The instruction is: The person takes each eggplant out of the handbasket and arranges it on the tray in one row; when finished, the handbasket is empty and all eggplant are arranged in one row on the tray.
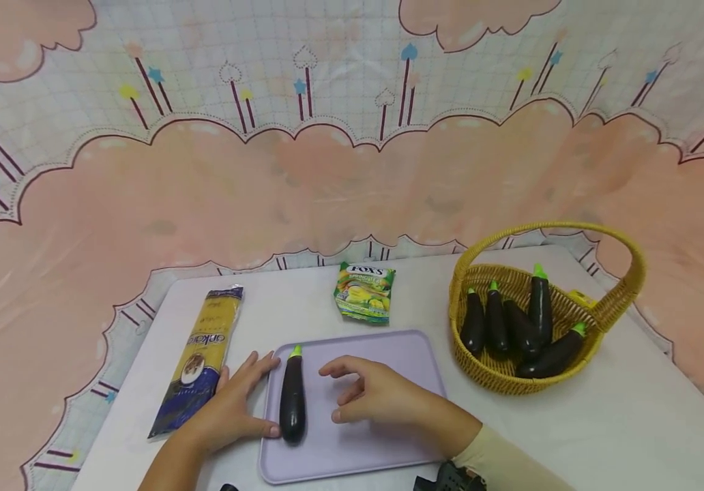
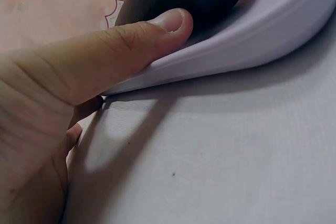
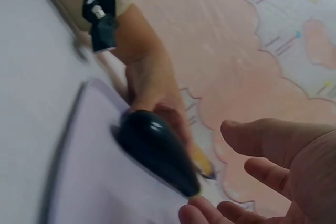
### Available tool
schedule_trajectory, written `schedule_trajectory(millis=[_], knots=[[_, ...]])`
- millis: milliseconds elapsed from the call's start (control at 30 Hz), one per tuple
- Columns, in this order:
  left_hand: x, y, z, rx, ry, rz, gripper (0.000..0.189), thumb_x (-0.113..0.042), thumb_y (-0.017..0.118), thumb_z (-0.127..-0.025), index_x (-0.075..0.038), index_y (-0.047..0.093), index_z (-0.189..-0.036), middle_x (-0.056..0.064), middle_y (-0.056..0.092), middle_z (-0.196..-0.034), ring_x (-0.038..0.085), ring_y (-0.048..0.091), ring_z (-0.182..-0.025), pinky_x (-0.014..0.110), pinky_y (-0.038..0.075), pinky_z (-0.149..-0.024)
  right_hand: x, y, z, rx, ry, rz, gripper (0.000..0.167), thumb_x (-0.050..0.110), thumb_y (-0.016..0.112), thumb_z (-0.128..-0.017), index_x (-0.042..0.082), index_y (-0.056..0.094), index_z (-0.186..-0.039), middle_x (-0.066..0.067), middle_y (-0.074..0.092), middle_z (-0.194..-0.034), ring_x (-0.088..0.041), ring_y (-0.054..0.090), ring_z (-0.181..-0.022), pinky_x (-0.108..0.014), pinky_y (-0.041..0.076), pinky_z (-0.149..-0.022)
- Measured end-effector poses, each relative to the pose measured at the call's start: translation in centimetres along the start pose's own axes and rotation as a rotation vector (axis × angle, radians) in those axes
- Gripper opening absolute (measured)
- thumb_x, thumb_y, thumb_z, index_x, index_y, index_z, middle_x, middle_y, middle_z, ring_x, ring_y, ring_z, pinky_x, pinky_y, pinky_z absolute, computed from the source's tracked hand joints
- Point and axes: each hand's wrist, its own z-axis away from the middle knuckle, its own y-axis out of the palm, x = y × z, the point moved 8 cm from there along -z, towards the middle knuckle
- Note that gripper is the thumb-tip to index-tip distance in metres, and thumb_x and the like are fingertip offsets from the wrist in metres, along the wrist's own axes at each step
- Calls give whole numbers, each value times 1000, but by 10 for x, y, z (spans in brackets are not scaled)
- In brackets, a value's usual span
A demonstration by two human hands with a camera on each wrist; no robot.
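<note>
A dark eggplant (image 1: 293, 402) lies on a pale lilac tray (image 1: 364, 450), along the tray's left edge, its green stem toward the far left corner. The left hand (image 1: 228, 412) is at that edge, fingers spread and gripping nothing. Its thumb reaches over the rim beside the eggplant's rounded end; whether it touches the skin is hard to tell, and the left wrist view crops the eggplant at the top. The right hand (image 1: 378, 392) hovers above the tray's middle, fingers loosely bent and holding nothing, hiding part of the tray. The right wrist view is blurred.

On the white table (image 1: 419, 293), a blue-and-yellow packet (image 1: 198, 365) lies along the left edge, lettering upside down. A green FOX'S bag (image 1: 364, 294) sits near the far edge. Toward the far right corner, a handled wicker basket (image 1: 499, 383) holds several overlapping eggplants (image 1: 496, 324) and a partly hidden yellow object (image 1: 582, 298). The table's near edge is out of frame.
</note>
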Motion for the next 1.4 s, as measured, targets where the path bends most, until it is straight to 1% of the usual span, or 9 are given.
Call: schedule_trajectory(millis=[233, 367, 533, 667, 833, 967, 1067, 1267, 1400], knots=[[-1, 2, -2, -2, 46, 13, 120, -45, 101, -59, -21, 45, -163, 25, 20, -174, 47, 0, -163, 67, -23, -122, 19, -49, 38, 23, -61, 13, 54, 8, 85, -90, 15, 66, -140, -15, 58, -148, -34, 69, -117, -33, 62, -86], [-2, 2, -2, -2, 58, 13, 121, -46, 101, -59, -20, 45, -163, 25, 22, -174, 47, 2, -163, 67, -23, -122, 29, -87, 65, 21, -70, 65, 49, 12, 82, -93, 11, 66, -140, -12, 63, -140, -33, 66, -120, -34, 61, -94], [-2, -1, 1, -17, 73, 18, 121, -45, 101, -59, -17, 45, -163, 28, 23, -172, 49, 3, -162, 67, -23, -122, 35, -134, 93, -11, -69, 92, 47, 10, 80, -96, 4, 64, -140, -19, 64, -130, -37, 63, -119, -34, 62, -91], [-3, -3, 3, -22, 75, 23, 121, -46, 101, -59, -18, 45, -163, 28, 21, -173, 50, 2, -162, 67, -24, -121, 30, -168, 111, -61, -51, 118, 49, 10, 78, -98, -1, 60, -141, -22, 64, -126, -36, 64, -116, -31, 61, -91], [-2, -2, 2, -20, 84, 9, 120, -49, 100, -61, -19, 45, -163, 26, 24, -173, 48, 3, -162, 66, -24, -122, 15, -206, 130, -163, -29, 187, 49, 13, 75, -100, -1, 57, -145, -21, 60, -140, -27, 65, -120, -28, 60, -93], [-2, -3, 0, -25, 92, 3, 119, -48, 100, -61, -17, 45, -163, 24, 28, -172, 47, 4, -163, 67, -23, -122, -1, -235, 138, -262, 13, 246, 51, 14, 73, -102, -2, 55, -147, -25, 54, -149, -28, 61, -123, -25, 57, -93], [-2, -3, 0, -29, 97, 3, 119, -47, 100, -61, -16, 46, -162, 22, 31, -172, 47, 4, -163, 67, -22, -122, -14, -252, 141, -318, 60, 267, 55, 18, 70, -104, -2, 50, -151, -25, 51, -152, -27, 58, -124, -26, 56, -92], [-1, -1, 0, -20, 96, 4, 118, -47, 100, -62, -17, 46, -163, 19, 32, -172, 45, 4, -163, 67, -22, -122, -33, -270, 146, -396, 138, 216, 64, 24, 68, -106, -4, 42, -157, -29, 46, -156, -10, 59, -118, -31, 59, -89], [1, 0, 0, -13, 68, -1, 118, -46, 100, -62, -18, 46, -163, 19, 30, -173, 44, 3, -163, 67, -22, -123, -38, -270, 145, -403, 188, 229, 66, 25, 68, -106, -5, 41, -158, -32, 42, -158, -31, 57, -129, -35, 59, -91]])
